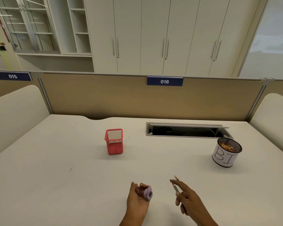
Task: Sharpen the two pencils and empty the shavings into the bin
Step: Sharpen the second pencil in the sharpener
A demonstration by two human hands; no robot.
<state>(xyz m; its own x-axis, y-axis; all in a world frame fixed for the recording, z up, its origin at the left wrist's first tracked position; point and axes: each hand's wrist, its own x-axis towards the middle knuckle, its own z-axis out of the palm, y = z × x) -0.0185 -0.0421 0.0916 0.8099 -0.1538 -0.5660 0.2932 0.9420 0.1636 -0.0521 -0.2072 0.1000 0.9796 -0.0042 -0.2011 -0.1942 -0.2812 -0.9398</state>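
- Your desk (55, 160) is a wide off-white surface, bare over most of its left half, with a small dark fleck on it there.
- Behind it runs a tan partition (104, 98); at its far left hangs a blue plate (12, 76) reading "015", and beyond that you see glass-fronted shelving (28, 26).
- A red mesh pen holder (114, 141) stands upright left of centre, well apart from both your hands.
- Your left hand (137, 199) lies palm up near the front edge, fingers curled round a sharpener (144, 191): dark red barrel, pale lilac end facing right.
- Above centre a second blue plate (164, 81) reads "016"; tall cream cupboard doors (165, 35) with slim vertical handles fill the wall behind.
- An open cable tray (186, 130) is cut into the desk at the back, its lid raised.
- Your right hand (189, 199) pinches the two pencils (176, 187) together between thumb and fingers, points aimed up and left, just above the desk.
- The bin (226, 152) stands far right, well apart from the pencils: a black mesh cup in a white paper wrap hand-lettered "BI", the rest turned away. Orange-brown shavings (227, 146) lie inside it.
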